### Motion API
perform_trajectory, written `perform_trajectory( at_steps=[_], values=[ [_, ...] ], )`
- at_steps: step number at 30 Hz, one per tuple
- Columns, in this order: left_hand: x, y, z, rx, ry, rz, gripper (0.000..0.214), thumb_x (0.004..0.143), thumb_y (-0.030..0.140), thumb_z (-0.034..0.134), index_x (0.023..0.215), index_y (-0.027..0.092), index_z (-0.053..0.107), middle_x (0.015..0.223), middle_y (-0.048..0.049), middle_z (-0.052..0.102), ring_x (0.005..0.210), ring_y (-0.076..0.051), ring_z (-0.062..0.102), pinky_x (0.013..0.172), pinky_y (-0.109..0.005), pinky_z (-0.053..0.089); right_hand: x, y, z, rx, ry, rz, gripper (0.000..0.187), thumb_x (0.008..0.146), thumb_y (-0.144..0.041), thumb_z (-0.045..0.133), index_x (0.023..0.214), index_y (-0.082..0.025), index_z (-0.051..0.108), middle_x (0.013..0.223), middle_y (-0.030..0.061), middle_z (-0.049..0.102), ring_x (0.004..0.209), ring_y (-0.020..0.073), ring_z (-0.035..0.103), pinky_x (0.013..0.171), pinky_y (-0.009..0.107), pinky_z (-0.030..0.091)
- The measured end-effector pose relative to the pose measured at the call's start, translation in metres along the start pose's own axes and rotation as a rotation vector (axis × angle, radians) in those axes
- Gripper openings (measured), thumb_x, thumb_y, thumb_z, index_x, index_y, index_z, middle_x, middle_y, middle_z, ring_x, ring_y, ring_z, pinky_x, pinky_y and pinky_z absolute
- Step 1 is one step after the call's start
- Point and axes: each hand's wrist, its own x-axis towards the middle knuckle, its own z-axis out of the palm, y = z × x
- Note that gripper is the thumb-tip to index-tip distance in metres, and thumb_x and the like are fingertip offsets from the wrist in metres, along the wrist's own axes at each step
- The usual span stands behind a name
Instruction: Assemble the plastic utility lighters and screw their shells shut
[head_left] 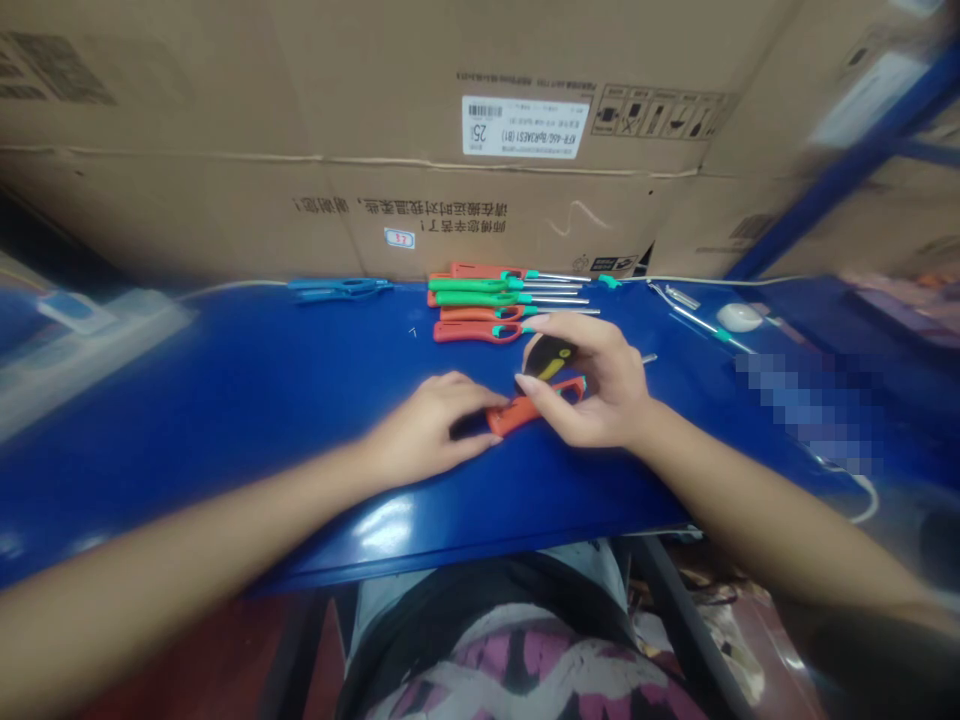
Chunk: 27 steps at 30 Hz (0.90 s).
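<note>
An orange lighter-shaped tool (517, 411) with a teal trigger lies on the blue table (247, 400), held at both ends. My left hand (431, 428) closes on its near end, fingers curled over it. My right hand (592, 385) grips the far end and also wraps a black and yellow handle (550, 357), which looks like a screwdriver whose metal tip (649, 357) pokes out to the right. Behind them lies a row of several orange and green long-nosed tools (487, 300) with metal tubes.
Large cardboard boxes (420, 130) wall off the back of the table. A blue tool (341, 289) lies at the back left, a white object (739, 317) and thin metal rods (694, 315) at the back right. A white cable (862, 495) runs along the right edge.
</note>
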Motion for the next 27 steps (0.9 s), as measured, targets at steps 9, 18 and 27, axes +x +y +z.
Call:
perform_trajectory(
  at_steps=[9, 18, 27],
  values=[
    [0.0005, 0.0045, -0.0009, -0.009, 0.054, 0.014, 0.029, 0.092, 0.036, 0.068, 0.117, 0.021, 0.069, 0.115, -0.0074, 0.074, 0.107, -0.025, 0.066, 0.097, -0.043, 0.049, -0.0022, 0.0031, 0.0011, -0.004, 0.075, 0.009, 0.064, 0.081, -0.013, 0.071, 0.140, -0.026, 0.048, 0.118, 0.0088, 0.071, 0.103, 0.0275, 0.073, 0.084, 0.043, 0.066],
    [0.0004, 0.0038, -0.0014, -0.103, 0.206, 0.047, 0.012, 0.092, 0.026, 0.067, 0.100, 0.020, 0.074, 0.103, -0.0066, 0.078, 0.100, -0.022, 0.070, 0.092, -0.038, 0.054, -0.0017, -0.0024, 0.0013, 0.022, 0.148, 0.089, 0.061, 0.080, -0.015, 0.072, 0.136, -0.025, 0.050, 0.119, 0.0100, 0.069, 0.075, 0.0191, 0.070, 0.058, 0.032, 0.063],
    [-0.0002, 0.0016, -0.0004, -0.115, 0.207, 0.038, 0.011, 0.091, 0.026, 0.070, 0.098, 0.020, 0.076, 0.101, -0.0063, 0.078, 0.096, -0.021, 0.070, 0.090, -0.038, 0.055, -0.0021, -0.0020, 0.0037, 0.064, 0.193, 0.119, 0.059, 0.083, -0.018, 0.071, 0.137, -0.027, 0.049, 0.127, 0.0102, 0.064, 0.078, 0.0182, 0.071, 0.058, 0.030, 0.062]
  ],
)
